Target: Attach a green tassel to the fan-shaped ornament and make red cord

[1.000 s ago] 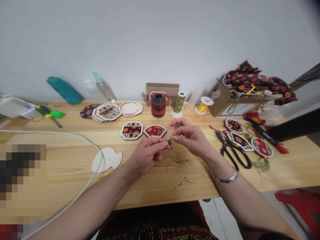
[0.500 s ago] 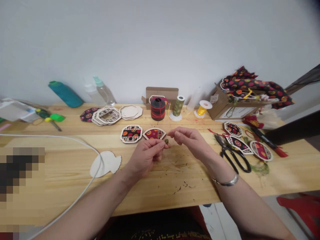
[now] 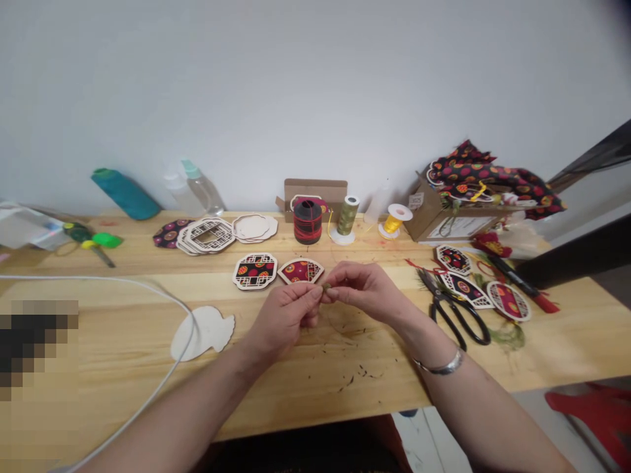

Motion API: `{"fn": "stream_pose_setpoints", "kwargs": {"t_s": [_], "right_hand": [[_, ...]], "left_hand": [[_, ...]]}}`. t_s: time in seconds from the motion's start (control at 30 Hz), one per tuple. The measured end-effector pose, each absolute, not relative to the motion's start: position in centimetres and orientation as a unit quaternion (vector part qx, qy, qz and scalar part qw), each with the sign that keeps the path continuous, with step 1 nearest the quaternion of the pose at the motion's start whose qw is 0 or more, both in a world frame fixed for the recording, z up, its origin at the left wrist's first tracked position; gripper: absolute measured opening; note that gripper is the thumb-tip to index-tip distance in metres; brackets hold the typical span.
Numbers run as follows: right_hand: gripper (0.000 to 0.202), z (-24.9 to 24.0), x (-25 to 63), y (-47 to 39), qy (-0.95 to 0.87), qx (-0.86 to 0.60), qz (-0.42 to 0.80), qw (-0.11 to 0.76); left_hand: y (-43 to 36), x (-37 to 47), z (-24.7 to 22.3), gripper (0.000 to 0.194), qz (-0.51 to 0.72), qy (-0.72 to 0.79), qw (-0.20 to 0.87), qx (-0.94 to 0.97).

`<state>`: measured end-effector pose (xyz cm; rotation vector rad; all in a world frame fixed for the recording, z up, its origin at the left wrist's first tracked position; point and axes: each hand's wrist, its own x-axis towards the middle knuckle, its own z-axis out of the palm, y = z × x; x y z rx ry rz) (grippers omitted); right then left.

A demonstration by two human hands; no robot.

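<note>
My left hand [image 3: 290,307] pinches a small olive-green piece [image 3: 326,287] between thumb and fingertips; it may be wound cord, but it is too small to tell. The fingertips of my right hand [image 3: 359,286] are closed on the same piece from the other side. Just beyond my hands lies a fan-shaped wooden frame [image 3: 300,270] backed with red patterned fabric. To its left is an octagonal fabric-filled wooden frame [image 3: 255,271]. A spool of olive-green cord [image 3: 348,217] stands behind, beside a black-and-red cord spool [image 3: 307,222] and a yellow cord spool [image 3: 394,222].
Black-handled scissors [image 3: 456,309] lie right of my right arm, near finished fabric ornaments [image 3: 509,300]. A white cable [image 3: 162,299] crosses a pale fish-like wooden shape [image 3: 202,333] at left. A cardboard box [image 3: 419,210] holds fabric at back right. Dark scraps [image 3: 352,379] dot the table.
My right hand has come in to the left, and its fingertips now meet the olive-green piece held in my left hand. The view has shifted slightly.
</note>
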<state>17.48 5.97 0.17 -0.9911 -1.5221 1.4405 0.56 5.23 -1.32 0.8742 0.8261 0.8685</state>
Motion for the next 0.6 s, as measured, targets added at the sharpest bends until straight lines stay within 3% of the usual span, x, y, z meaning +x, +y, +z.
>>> {"fn": "stream_pose_setpoints", "kwargs": {"t_s": [0.6], "right_hand": [[0.016,0.6,17.6,6.1,-0.557,-0.352,0.623,0.421]], "left_hand": [[5.6,-0.5,-2.3,0.021,0.352,0.405,0.674,0.508]]}}
